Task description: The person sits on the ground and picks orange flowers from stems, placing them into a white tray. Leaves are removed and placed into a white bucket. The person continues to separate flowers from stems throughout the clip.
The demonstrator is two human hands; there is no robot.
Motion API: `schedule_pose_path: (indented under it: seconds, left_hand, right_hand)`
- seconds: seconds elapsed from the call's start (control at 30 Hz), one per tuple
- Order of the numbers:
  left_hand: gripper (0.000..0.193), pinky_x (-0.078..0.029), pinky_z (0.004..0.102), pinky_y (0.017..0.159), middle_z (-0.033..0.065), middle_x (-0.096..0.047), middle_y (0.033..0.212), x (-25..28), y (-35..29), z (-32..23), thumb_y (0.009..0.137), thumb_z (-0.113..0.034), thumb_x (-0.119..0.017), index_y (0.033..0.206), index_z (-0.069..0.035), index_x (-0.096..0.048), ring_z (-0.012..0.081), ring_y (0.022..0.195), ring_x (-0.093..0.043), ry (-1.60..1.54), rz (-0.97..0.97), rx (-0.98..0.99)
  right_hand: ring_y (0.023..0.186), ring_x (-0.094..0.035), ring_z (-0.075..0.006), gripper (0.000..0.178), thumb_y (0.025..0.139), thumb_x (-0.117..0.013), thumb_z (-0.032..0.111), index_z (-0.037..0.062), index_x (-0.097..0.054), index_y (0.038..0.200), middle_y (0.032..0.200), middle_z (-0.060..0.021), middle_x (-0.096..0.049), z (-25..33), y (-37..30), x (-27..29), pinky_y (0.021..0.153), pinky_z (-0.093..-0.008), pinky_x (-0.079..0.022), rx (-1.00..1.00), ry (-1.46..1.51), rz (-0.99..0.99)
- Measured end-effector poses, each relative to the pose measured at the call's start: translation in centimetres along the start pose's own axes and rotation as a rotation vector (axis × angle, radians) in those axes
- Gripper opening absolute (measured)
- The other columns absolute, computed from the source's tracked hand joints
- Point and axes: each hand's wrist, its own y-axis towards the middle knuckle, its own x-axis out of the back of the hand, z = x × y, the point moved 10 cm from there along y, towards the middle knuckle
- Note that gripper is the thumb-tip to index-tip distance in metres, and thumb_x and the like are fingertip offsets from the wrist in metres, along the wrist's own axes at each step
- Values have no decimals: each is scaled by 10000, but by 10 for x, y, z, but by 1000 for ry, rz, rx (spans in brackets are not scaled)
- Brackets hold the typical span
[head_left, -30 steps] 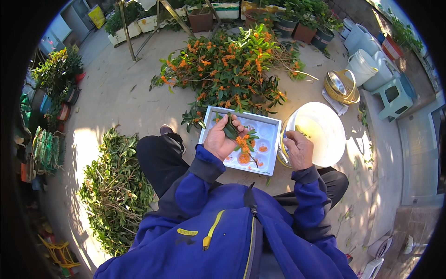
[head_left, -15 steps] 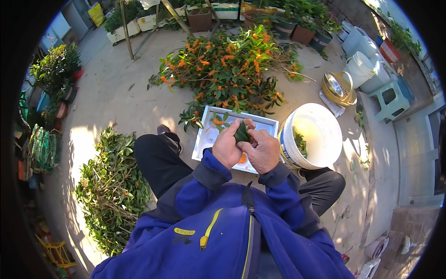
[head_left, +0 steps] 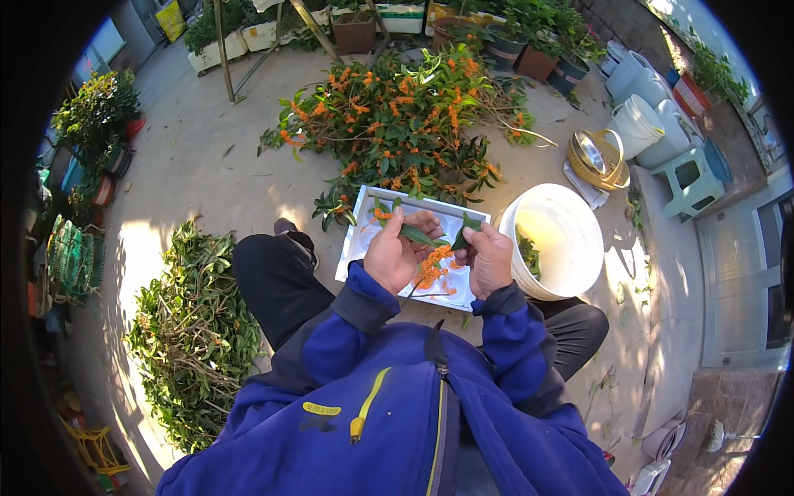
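Head view: left hand (head_left: 395, 258) and right hand (head_left: 490, 258), together above tray (head_left: 356, 240) since half-second ago, both pinch sprig (head_left: 423, 237); stripping under way.

Both hands, the left hand (head_left: 395, 258) and right hand (head_left: 490, 260), gripped a leafy sprig (head_left: 430, 240) between their fingertips, just above a white tray (head_left: 364, 240); a white bucket (head_left: 571, 248) stood beside the right fingers.

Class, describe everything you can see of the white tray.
The white tray is rectangular and shallow with a raised rim, probably plastic or enamel. It lies flat on the concrete ground before the seated person, between their legs and the flowering branches. Orange blossoms and a few leaves lie inside. Both hands partly cover it.
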Motion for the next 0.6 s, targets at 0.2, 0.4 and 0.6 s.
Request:
schedule_pose_path:
  seconds: [0.2, 0.4, 0.6]
  left_hand:
    - [479, -453, 307, 592, 43, -632, 704, 34, 5, -23, 1016, -368, -479, 792, 11, -668, 121, 641, -574, 650, -181, -300]
    - [330, -246, 249, 379, -14, -435, 563, 121, 20, -9, 1012, -357, -491, 837, -79, -529, 77, 423, -352, 484, -529, -124]
    - [427, -527, 353, 761, 106, -651, 928, 114, 25, -34, 1058, -333, -366, 1069, 26, -596, 223, 844, -642, 205, -248, -256]
  right_hand:
    - [638, -574, -143, 96, 921, -572, 44, -35, -619, 947, 826, -87, -631, 14, -13, 2, 588, -274, -499, 112, 20, 67]
    - [640, -583, -154, 103, 925, -585, 52, -44, -615, 949, 826, -96, -641, 68, -31, 15, 610, -293, -514, 342, 40, -17]
    - [593, -583, -138, 99, 908, -610, 65, -32, -624, 893, 729, -75, -622, 65, -20, 30, 551, -277, -498, 273, 133, -100]
